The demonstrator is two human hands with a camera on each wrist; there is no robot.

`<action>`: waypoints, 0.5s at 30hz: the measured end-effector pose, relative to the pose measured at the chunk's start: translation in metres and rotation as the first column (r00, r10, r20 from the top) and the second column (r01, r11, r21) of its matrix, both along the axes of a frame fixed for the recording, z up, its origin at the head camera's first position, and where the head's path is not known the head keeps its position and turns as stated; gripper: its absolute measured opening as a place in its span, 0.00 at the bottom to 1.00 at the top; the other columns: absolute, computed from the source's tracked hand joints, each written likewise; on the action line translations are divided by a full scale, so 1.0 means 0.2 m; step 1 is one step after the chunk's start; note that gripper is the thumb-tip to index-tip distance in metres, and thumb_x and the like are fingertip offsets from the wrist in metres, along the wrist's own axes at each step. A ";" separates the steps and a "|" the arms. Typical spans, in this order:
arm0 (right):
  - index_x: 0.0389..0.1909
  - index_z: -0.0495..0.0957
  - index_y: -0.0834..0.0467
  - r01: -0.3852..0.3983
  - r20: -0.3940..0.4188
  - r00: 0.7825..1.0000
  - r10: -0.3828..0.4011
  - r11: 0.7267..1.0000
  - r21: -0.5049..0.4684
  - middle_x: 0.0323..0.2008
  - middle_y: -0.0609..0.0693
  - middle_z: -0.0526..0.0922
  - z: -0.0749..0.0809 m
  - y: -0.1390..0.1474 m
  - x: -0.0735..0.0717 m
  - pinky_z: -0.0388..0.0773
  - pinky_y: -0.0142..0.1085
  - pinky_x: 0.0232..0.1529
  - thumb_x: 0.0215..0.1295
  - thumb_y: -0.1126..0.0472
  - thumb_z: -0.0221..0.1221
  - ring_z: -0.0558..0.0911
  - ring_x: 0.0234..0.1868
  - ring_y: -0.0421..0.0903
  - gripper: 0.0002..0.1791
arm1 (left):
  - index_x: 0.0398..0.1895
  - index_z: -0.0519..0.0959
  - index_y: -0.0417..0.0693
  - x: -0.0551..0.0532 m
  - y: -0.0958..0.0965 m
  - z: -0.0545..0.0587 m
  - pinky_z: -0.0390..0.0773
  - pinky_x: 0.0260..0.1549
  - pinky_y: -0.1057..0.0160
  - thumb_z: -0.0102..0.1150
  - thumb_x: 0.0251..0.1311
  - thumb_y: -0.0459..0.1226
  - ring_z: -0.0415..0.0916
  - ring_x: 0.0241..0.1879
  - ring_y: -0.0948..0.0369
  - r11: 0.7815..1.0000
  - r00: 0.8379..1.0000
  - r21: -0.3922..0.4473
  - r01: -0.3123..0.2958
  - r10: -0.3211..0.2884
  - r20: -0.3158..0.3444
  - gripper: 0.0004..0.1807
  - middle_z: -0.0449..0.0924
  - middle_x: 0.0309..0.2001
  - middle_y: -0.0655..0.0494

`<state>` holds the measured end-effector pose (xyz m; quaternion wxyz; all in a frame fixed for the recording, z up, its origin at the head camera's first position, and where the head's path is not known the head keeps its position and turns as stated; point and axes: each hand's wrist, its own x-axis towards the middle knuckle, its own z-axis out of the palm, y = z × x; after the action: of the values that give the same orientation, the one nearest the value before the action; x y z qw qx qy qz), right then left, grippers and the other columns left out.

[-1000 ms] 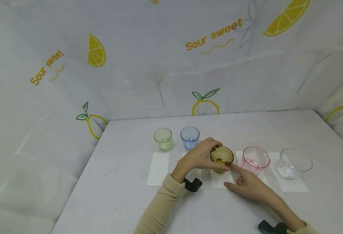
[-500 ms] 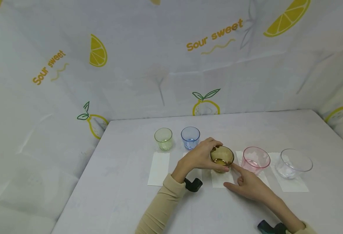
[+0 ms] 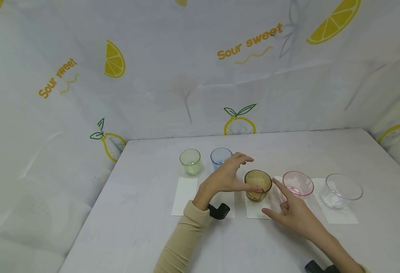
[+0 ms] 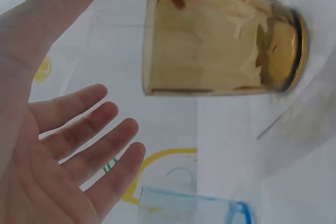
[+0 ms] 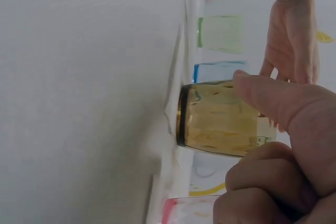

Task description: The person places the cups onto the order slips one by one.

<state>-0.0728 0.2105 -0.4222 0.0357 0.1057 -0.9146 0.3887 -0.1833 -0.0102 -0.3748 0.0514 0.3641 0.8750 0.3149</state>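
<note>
An amber glass point(image 3: 256, 195) stands upright on a white paper rectangle point(image 3: 258, 212), between the two hands. My left hand point(image 3: 224, 178) is spread at its left, thumb across the near side in the head view; in the left wrist view there is a gap between its fingers point(image 4: 113, 129) and the amber glass point(image 4: 220, 40). To the right of the glass is my right hand point(image 3: 297, 214), index finger and thumb stretched out and the other fingers bent, with the index fingertip beside the rim. Neither hand grips the glass.
Behind the left hand stands a blue glass point(image 3: 217, 157), with a green glass point(image 3: 190, 167) to its left. A pink glass point(image 3: 298, 184) and a clear glass point(image 3: 341, 191) stand on papers at right. A bare paper point(image 3: 185, 197) lies in front of the green glass.
My left hand has let go of the amber glass and moved slightly left, its fingers spreading. The right index finger has risen along the glass's right side. The glass stays in place.
</note>
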 end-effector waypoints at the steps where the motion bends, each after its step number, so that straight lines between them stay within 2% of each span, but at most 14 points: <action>1: 0.77 0.58 0.62 -0.001 -0.016 1.000 0.001 1.000 -0.005 0.13 0.36 0.54 0.01 0.00 0.00 0.55 0.26 0.17 0.56 0.54 0.75 0.52 0.16 0.29 0.52 | 0.69 0.72 0.49 0.00 -0.01 0.01 0.77 0.61 0.66 0.78 0.50 0.54 0.73 0.63 0.58 1.000 1.000 0.012 -0.002 0.002 -0.005 0.44 0.73 0.66 0.53; 4: 0.78 0.57 0.62 -0.006 -0.046 0.999 0.005 1.000 -0.011 0.13 0.35 0.53 0.05 0.01 0.00 0.55 0.26 0.16 0.56 0.54 0.75 0.52 0.16 0.29 0.53 | 0.69 0.72 0.48 -0.02 -0.05 0.04 0.77 0.62 0.63 0.78 0.50 0.53 0.72 0.64 0.58 0.999 1.000 0.031 -0.012 0.012 -0.017 0.44 0.72 0.67 0.53; 9: 0.80 0.55 0.57 -0.010 -0.043 0.999 0.009 0.999 -0.031 0.13 0.35 0.52 0.12 0.00 -0.01 0.55 0.26 0.15 0.57 0.53 0.75 0.51 0.16 0.29 0.54 | 0.70 0.71 0.48 -0.06 -0.11 0.08 0.76 0.66 0.58 0.78 0.50 0.54 0.72 0.68 0.55 0.999 0.998 0.026 -0.026 0.028 -0.057 0.45 0.70 0.69 0.53; 15: 0.80 0.54 0.55 -0.042 -0.044 0.998 0.039 0.997 -0.071 0.13 0.36 0.52 0.17 -0.04 -0.02 0.55 0.27 0.15 0.57 0.54 0.75 0.52 0.16 0.29 0.54 | 0.70 0.71 0.47 -0.11 -0.21 0.14 0.74 0.69 0.53 0.79 0.50 0.51 0.70 0.70 0.55 0.999 0.997 0.027 -0.042 0.044 -0.071 0.45 0.69 0.70 0.52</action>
<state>-0.0767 0.2031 -0.3888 0.0508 0.1312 -0.8968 0.4195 -0.2053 -0.0517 -0.3468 0.0088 0.3569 0.8797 0.3141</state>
